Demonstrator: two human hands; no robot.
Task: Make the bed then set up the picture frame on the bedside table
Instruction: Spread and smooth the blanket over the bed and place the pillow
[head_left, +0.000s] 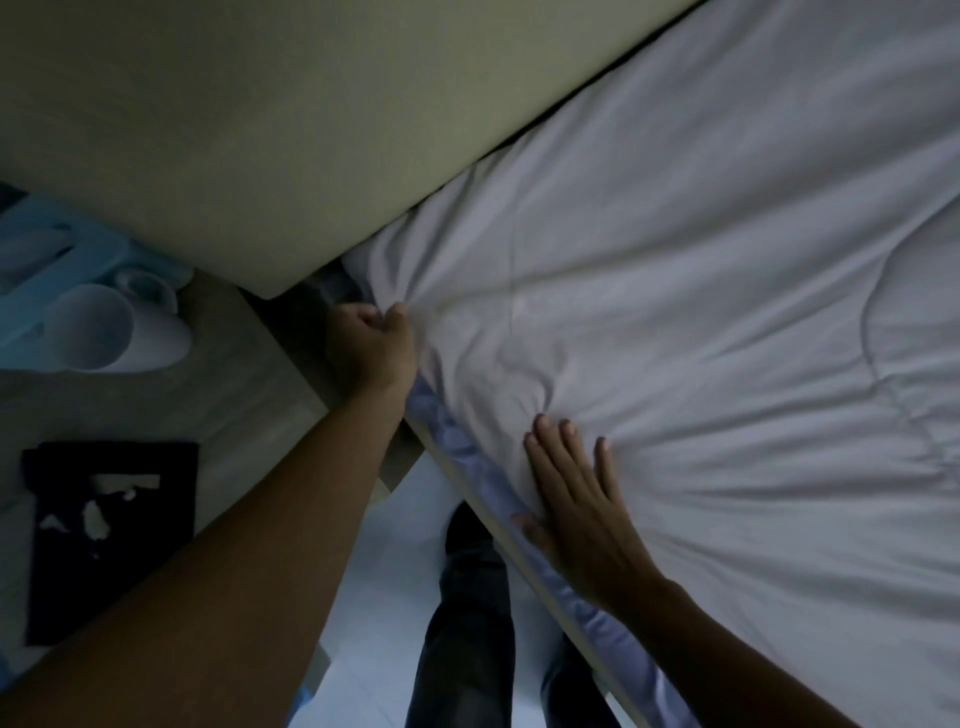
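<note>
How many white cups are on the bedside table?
2: a large cup beside the blue tray, and a smaller cup just behind it. Others may be hidden off frame.

Wide and open above the duvet (675, 260), closed at the far side by the headboard (260, 130). Narrow slot between bed edge (452, 436) and counter (249, 415), filled by the left hand (371, 343) and its arm. On the counter, bare strip between flat picture frame (111, 540) and cups (104, 332).

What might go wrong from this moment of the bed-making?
1. The left hand grips a corner of the white quilted duvet while the right hand presses it flat; the creases between them may not smooth out.
2. The left forearm crosses the grey bedside table, so pulling back might brush the white mug or the flat-lying black picture frame.
</note>
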